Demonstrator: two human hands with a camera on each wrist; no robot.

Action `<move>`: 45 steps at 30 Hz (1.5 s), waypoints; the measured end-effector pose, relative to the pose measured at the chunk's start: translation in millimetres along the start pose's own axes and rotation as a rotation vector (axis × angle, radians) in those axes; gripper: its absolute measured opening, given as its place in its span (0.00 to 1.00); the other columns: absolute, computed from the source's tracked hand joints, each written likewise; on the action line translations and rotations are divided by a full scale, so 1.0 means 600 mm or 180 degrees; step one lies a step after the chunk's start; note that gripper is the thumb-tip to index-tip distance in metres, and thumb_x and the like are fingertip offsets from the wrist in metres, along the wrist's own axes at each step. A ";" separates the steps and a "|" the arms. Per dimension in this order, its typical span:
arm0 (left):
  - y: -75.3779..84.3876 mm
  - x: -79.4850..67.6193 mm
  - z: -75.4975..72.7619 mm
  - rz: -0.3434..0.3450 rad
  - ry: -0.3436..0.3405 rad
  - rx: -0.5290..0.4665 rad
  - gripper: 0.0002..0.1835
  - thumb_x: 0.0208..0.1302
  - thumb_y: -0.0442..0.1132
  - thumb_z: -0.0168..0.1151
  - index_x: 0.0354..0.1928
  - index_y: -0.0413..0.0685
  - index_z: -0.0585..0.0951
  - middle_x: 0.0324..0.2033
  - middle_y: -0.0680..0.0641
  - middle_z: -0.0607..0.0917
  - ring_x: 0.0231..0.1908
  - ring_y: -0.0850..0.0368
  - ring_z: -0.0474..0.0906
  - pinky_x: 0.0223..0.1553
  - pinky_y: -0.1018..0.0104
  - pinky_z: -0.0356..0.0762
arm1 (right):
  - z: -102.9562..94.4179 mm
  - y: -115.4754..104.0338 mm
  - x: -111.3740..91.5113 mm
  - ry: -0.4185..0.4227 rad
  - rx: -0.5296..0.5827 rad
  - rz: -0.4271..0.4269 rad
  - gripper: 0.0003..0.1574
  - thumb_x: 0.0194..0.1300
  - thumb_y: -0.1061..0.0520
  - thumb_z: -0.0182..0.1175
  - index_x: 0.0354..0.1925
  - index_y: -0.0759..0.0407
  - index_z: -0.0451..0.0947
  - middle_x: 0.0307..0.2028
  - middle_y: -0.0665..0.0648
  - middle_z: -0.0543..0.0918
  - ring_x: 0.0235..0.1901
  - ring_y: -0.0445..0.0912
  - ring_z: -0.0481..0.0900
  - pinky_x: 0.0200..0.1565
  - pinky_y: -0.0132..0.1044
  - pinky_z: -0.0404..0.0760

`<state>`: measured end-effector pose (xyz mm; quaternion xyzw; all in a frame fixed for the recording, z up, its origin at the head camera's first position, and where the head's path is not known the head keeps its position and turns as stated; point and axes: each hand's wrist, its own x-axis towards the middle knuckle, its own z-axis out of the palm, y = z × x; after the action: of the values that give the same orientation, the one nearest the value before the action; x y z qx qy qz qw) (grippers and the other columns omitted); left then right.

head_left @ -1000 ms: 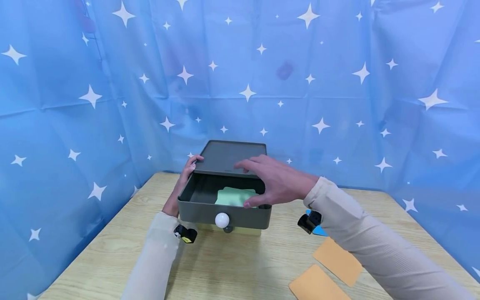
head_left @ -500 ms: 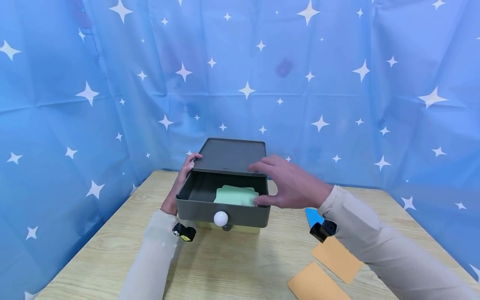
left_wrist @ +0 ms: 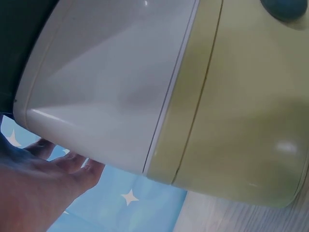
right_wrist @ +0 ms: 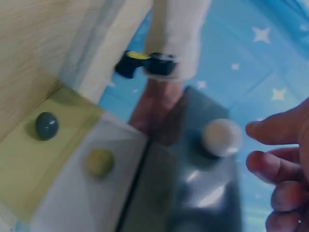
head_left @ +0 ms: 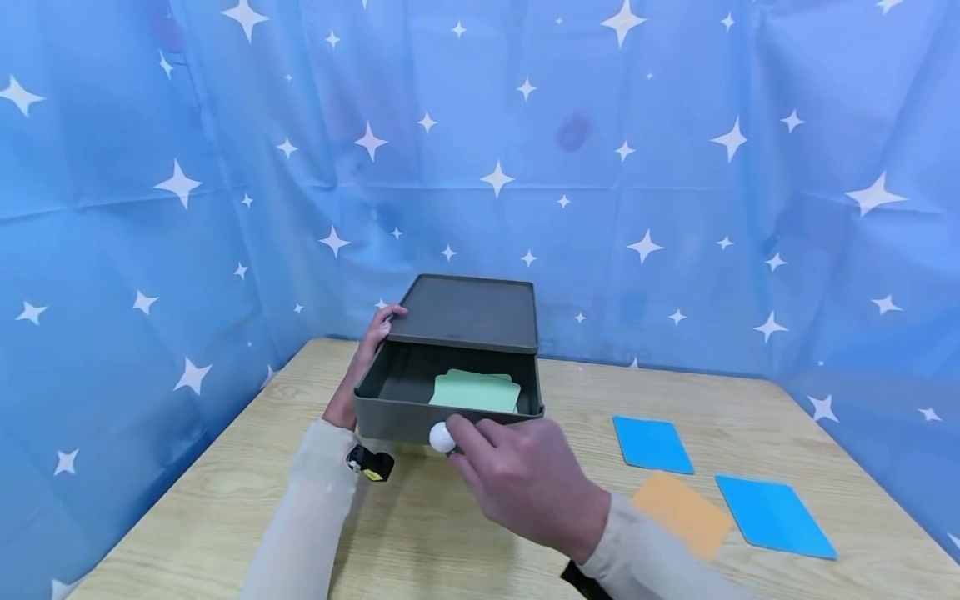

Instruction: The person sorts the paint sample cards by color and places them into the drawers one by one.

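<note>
A grey drawer unit (head_left: 468, 312) stands at the back of the wooden table (head_left: 225, 500). Its top drawer (head_left: 397, 421) is pulled out, and a pale green card (head_left: 476, 392) lies inside. My left hand (head_left: 371, 346) holds the unit's left side, fingertips hooked over the top edge. My right hand (head_left: 480, 442) is in front of the drawer, its fingers beside the white knob (head_left: 441, 437). In the right wrist view the fingertips (right_wrist: 277, 128) sit just right of the knob (right_wrist: 221, 137), apart from it. The left wrist view shows my left hand (left_wrist: 43, 183) under the white drawer (left_wrist: 106, 82).
Two blue cards (head_left: 652, 443) (head_left: 774, 515) and an orange card (head_left: 681, 512) lie on the table to the right. Below the grey drawer sit a white drawer (right_wrist: 100, 162) and a yellow-green drawer (right_wrist: 47, 124). A blue starred curtain (head_left: 675, 167) closes in the back and sides.
My right hand left the space over the open drawer and came down to its front, beside the white knob. The blue cards are now uncovered. The left hand stayed put.
</note>
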<state>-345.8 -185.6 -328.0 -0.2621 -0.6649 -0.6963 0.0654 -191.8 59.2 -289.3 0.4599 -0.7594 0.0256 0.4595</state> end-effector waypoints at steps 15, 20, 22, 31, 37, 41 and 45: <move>-0.001 -0.003 0.004 0.0087 -0.0092 -0.0165 0.17 0.79 0.46 0.27 0.60 0.68 0.65 0.64 0.52 0.58 0.57 0.62 0.65 0.54 0.71 0.69 | 0.067 -0.029 0.002 0.0114 -0.0051 0.0706 0.21 0.48 0.56 0.77 0.32 0.52 0.72 0.13 0.44 0.75 0.13 0.34 0.72 0.16 0.21 0.57; 0.002 -0.005 0.002 -0.0069 -0.0042 -0.0133 0.18 0.78 0.47 0.29 0.63 0.65 0.64 0.68 0.47 0.57 0.59 0.57 0.64 0.54 0.70 0.70 | 0.073 -0.023 0.001 0.0148 -0.0052 0.0769 0.20 0.49 0.57 0.76 0.31 0.51 0.72 0.13 0.44 0.74 0.13 0.33 0.71 0.17 0.22 0.59; 0.002 -0.006 0.002 -0.0111 -0.0038 -0.0127 0.19 0.78 0.47 0.29 0.64 0.65 0.63 0.70 0.45 0.56 0.59 0.55 0.64 0.54 0.70 0.70 | 0.075 -0.020 0.002 0.0131 -0.0045 0.0762 0.20 0.49 0.56 0.76 0.32 0.51 0.72 0.13 0.44 0.74 0.12 0.34 0.71 0.16 0.22 0.59; -0.005 -0.008 -0.005 -0.0270 0.0018 0.0215 0.25 0.78 0.56 0.29 0.72 0.60 0.58 0.76 0.46 0.51 0.67 0.42 0.58 0.60 0.56 0.62 | 0.096 0.010 0.008 -0.0120 0.0028 0.0906 0.17 0.56 0.54 0.75 0.36 0.51 0.74 0.20 0.46 0.82 0.15 0.36 0.74 0.18 0.23 0.63; -0.007 -0.006 -0.007 -0.0284 0.0105 0.0338 0.27 0.78 0.59 0.29 0.72 0.60 0.59 0.76 0.48 0.51 0.69 0.44 0.55 0.62 0.50 0.57 | 0.129 0.038 0.009 -0.0047 0.0077 0.1038 0.15 0.59 0.54 0.73 0.39 0.52 0.75 0.21 0.48 0.83 0.16 0.38 0.77 0.19 0.26 0.70; -0.008 -0.008 -0.008 -0.0291 0.0127 0.0345 0.27 0.78 0.58 0.29 0.72 0.58 0.58 0.76 0.47 0.51 0.71 0.43 0.54 0.66 0.46 0.53 | 0.145 0.051 0.008 0.0008 0.0126 0.1065 0.14 0.60 0.56 0.72 0.40 0.53 0.76 0.22 0.49 0.85 0.16 0.39 0.78 0.20 0.28 0.73; -0.009 -0.008 -0.008 -0.0296 0.0126 0.0353 0.28 0.78 0.58 0.29 0.73 0.59 0.58 0.77 0.46 0.51 0.70 0.42 0.56 0.66 0.45 0.54 | 0.155 0.058 0.006 0.0034 0.0146 0.1090 0.14 0.61 0.56 0.72 0.40 0.53 0.76 0.22 0.49 0.85 0.16 0.39 0.78 0.20 0.28 0.73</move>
<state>-345.3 -191.1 -335.1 -0.2131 -0.7126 -0.6657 0.0605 -280.2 33.9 -326.6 0.3340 -0.8234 0.1232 0.4418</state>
